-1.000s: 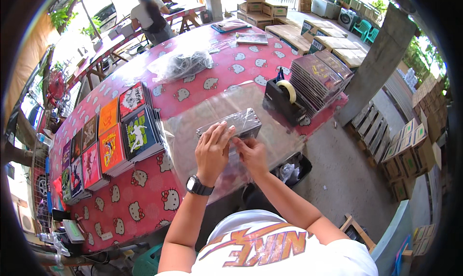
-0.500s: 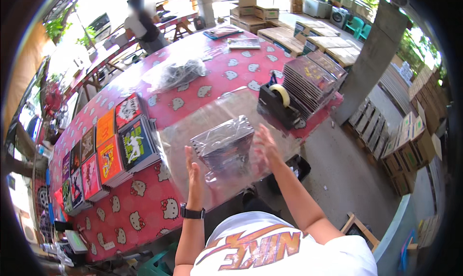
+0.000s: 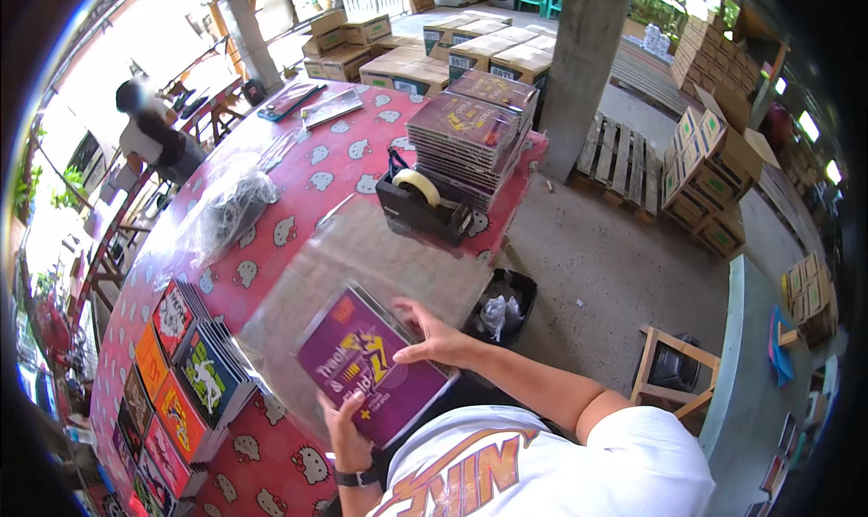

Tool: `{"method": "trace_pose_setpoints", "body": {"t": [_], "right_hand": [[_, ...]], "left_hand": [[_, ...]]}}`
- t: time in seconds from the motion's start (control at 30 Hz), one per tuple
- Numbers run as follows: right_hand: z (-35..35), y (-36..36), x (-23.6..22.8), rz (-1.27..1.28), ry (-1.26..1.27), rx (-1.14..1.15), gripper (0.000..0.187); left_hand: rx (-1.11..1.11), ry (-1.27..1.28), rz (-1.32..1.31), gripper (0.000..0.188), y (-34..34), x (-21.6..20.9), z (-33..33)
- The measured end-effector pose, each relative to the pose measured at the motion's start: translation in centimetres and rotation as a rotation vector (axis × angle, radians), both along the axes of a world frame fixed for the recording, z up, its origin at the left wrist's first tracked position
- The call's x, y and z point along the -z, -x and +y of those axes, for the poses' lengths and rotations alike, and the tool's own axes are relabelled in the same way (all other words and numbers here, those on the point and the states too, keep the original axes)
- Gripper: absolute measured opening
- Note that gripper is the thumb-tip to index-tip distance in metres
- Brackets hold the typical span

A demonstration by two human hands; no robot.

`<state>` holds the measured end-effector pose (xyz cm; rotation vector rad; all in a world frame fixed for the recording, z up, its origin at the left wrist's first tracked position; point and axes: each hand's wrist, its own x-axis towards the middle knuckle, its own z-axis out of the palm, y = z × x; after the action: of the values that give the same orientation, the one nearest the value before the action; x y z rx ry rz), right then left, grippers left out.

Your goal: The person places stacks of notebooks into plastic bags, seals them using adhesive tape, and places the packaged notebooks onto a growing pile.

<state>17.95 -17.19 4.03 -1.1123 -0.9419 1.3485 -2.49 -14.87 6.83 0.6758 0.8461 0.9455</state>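
Note:
A bundle of purple-covered notebooks (image 3: 339,386) leans face up toward me at the near edge of the table. My left hand (image 3: 346,431) grips its lower left side, thumb lying on the cover. The fingers of my right hand (image 3: 436,341) are curled around the upper right side, its thumb pressing on the cover. Under and beyond the bundle lies a clear, glossy sheet (image 3: 298,286) over a pale board-like surface. A black tape dispenser (image 3: 420,214) with a roll of tape stands past my right hand.
Tall stacks of notebooks (image 3: 466,128) stand behind the dispenser. Colourful notebook piles (image 3: 185,399) fill the left side of the pink patterned table (image 3: 280,232), near crumpled clear plastic (image 3: 235,205). A black bin (image 3: 511,300), a concrete pillar (image 3: 583,74) and cartons (image 3: 710,187) stand right. Another person (image 3: 158,133) is far left.
Both hands, apart beside the upright bundle before, now grip it. The bundle has tipped so its purple cover faces up. My view has swung to the right.

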Motion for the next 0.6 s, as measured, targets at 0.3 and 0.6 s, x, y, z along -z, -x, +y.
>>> {"method": "trace_pose_setpoints", "body": {"t": [0.3, 0.6], "right_hand": [[8.0, -0.4, -5.1, -0.083, -0.566, -0.051, 0.056], [7.9, -2.4, -15.0, -0.654, -0.93, 0.267, 0.016]], "left_hand": [[-0.065, -0.603, 0.188, 0.051, 1.1, -2.3, 6.2], [-0.184, -0.796, 0.611, 0.017, 4.0, -10.4, 10.6]]}}
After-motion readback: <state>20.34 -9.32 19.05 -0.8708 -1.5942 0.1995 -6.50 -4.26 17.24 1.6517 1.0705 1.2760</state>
